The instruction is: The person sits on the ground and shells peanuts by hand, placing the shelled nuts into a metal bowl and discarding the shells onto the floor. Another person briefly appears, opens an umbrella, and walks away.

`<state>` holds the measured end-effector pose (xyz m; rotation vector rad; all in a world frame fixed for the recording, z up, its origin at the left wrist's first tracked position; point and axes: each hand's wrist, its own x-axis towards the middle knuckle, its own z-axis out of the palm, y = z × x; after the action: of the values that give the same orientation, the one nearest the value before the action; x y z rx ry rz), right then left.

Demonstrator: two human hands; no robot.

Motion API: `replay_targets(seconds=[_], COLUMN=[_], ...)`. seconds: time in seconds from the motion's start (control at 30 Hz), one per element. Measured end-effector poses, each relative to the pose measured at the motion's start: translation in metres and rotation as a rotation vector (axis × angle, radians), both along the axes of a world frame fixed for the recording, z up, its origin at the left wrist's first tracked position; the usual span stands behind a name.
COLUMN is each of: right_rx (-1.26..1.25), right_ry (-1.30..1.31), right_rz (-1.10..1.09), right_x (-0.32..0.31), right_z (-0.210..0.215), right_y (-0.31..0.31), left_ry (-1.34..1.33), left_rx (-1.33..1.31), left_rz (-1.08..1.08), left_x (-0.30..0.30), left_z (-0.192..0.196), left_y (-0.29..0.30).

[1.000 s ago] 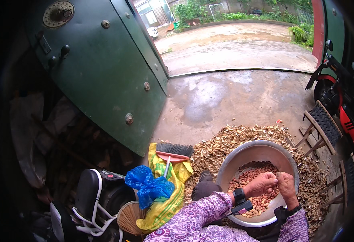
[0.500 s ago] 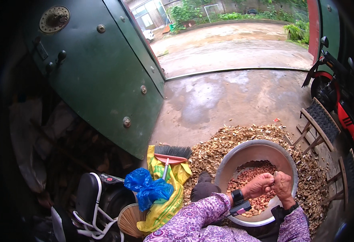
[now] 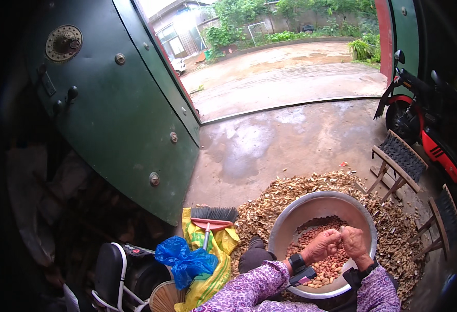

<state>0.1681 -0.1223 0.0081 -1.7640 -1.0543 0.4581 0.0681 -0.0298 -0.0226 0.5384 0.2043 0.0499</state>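
Note:
A large metal basin (image 3: 278, 229) holds reddish shelled peanuts (image 3: 308, 236) and, toward its near side, paler unshelled peanuts (image 3: 318, 281). Over the basin my left hand (image 3: 322, 246) and my right hand (image 3: 356, 244) meet at the fingertips. Both hands are closed in a pinch, thumbs and fingers pressed together. Whatever lies between the fingertips is too small and covered to make out. Dark bands wrap both wrists, above patterned purple sleeves.
Peanut shells (image 3: 270, 200) lie heaped around the basin. To the left are a broom (image 3: 213, 214), a yellow sack (image 3: 223, 260) and a blue plastic bag (image 3: 187, 262). Low stools (image 3: 402, 156) and a red-black scooter (image 3: 436, 151) stand right. A green door (image 3: 119, 109) hangs beside the doorway.
The whole view has shifted, so the basin and hands appear slightly lower and farther left. My hands stay together above the peanuts, fingertips still pinched.

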Motion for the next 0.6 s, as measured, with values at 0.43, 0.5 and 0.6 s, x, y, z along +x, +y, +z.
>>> replay_targets(seconds=[0.43, 0.5, 0.6], right_rx=[0.047, 0.048, 0.071], right_ry=[-0.105, -0.110, -0.142], right_rz=[0.020, 0.007, -0.008], right_x=[0.008, 0.008, 0.005], right_z=[-0.013, -0.016, -0.008], right_y=[0.000, 0.001, 0.001], left_ry=[-0.010, -0.014, -0.031], left_rx=[0.034, 0.026, -0.014], left_rz=[-0.043, -0.038, -0.028], left_x=[0.001, 0.001, 0.002], left_z=[-0.002, -0.003, -0.004], left_y=[0.009, 0.009, 0.007])
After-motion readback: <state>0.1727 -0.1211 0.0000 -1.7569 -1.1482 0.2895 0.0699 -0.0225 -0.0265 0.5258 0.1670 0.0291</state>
